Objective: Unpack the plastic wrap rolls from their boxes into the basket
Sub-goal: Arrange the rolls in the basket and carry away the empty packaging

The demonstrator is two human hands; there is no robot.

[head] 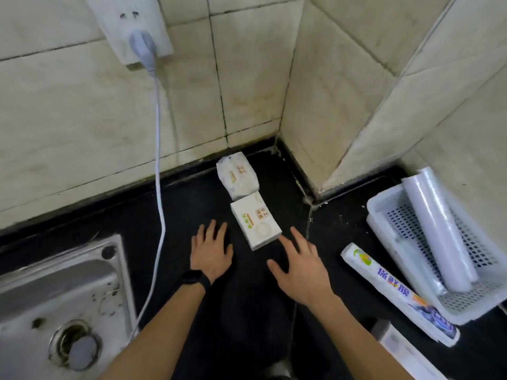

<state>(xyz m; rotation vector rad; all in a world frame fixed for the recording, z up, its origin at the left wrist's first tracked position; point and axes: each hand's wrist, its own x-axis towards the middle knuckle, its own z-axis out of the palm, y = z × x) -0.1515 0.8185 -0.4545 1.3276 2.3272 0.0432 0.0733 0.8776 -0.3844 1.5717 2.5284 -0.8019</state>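
Head view: boxed roll (397,293) diagonal beside basket (473,315)

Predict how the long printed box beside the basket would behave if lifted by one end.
The box is long and narrow, so it would probably dip at the far end. Its flat sides should stop it rolling. It looks like thin card, likely easily dented.

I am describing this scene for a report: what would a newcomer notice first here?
The left hand and right hand are spread open over the black countertop in the middle, with a white tissue pack between their fingertips. At the right, the white basket holds clear plastic wrap rolls, with a printed box lying beside it.
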